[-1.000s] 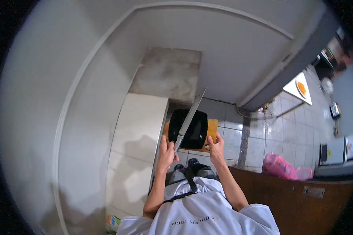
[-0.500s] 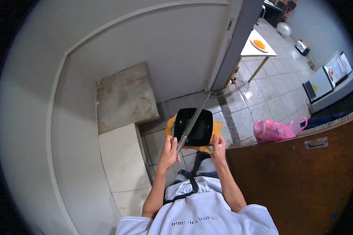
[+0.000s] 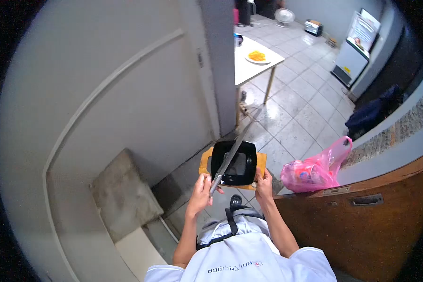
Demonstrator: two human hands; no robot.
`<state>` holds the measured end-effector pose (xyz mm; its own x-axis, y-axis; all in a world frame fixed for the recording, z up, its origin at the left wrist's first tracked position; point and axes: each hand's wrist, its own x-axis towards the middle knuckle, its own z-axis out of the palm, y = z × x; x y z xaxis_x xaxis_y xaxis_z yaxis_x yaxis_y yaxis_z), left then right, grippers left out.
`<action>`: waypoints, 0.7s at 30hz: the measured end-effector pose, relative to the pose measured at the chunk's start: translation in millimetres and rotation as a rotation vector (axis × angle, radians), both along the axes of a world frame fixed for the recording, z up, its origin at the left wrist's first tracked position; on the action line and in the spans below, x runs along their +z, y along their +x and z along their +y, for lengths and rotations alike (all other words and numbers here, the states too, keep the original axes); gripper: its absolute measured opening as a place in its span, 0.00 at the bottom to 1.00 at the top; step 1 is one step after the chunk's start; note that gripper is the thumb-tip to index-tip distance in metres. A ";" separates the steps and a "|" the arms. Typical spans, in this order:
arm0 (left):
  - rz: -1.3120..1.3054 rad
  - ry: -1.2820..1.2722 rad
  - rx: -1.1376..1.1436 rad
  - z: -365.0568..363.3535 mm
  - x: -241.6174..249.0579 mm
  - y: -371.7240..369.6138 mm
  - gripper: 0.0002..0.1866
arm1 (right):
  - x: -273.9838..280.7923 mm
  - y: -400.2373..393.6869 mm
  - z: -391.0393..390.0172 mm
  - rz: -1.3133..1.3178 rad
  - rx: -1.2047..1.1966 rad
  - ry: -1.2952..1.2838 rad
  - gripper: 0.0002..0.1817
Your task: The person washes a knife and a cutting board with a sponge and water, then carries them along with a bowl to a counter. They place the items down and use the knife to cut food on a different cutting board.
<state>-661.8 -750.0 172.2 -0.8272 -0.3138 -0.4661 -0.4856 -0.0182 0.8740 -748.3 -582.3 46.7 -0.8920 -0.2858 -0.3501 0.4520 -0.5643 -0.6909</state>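
Observation:
In front of my body a black square dish [image 3: 233,175] rests on a flat yellow-orange board [image 3: 206,159], whose edges show on both sides. A long knife [image 3: 228,160] lies slantwise across the dish, its blade pointing away from me to the upper right. My left hand [image 3: 200,193] is closed around the knife's grey handle at the dish's near left corner; whether it also grips the board is hard to see. My right hand [image 3: 263,185] is closed on the board's right edge, thumb on top beside the dish.
A wooden door [image 3: 343,225] stands at the right, a pink plastic bag [image 3: 312,170] beside its edge. Beyond the doorway, a white table [image 3: 246,77] holds a plate of orange pieces [image 3: 257,56]. Left are a grey wall [image 3: 108,108] and a stained slab [image 3: 124,192].
My view has swung rightward and I have advanced toward the doorway. Table and pink bag now appear further left. Both hands keep their hold on the knife and board.

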 end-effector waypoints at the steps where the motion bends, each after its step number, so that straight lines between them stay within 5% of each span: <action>1: -0.006 0.011 -0.034 -1.1 -0.6 -17.9 0.13 | -1.8 -14.0 2.0 -0.006 -0.034 0.011 0.15; 13: -0.017 -0.079 -0.397 -25.9 -10.0 -226.6 0.18 | -15.0 -148.5 -4.2 -0.008 -0.435 0.011 0.13; 19: -0.080 0.131 -0.625 -46.5 -3.0 -339.2 0.17 | -14.1 -207.8 -19.1 -0.022 -0.680 0.096 0.17; 21: 0.047 -0.090 -0.810 -47.8 -3.2 -372.2 0.20 | -16.2 -223.8 -22.3 -0.064 -0.755 0.161 0.18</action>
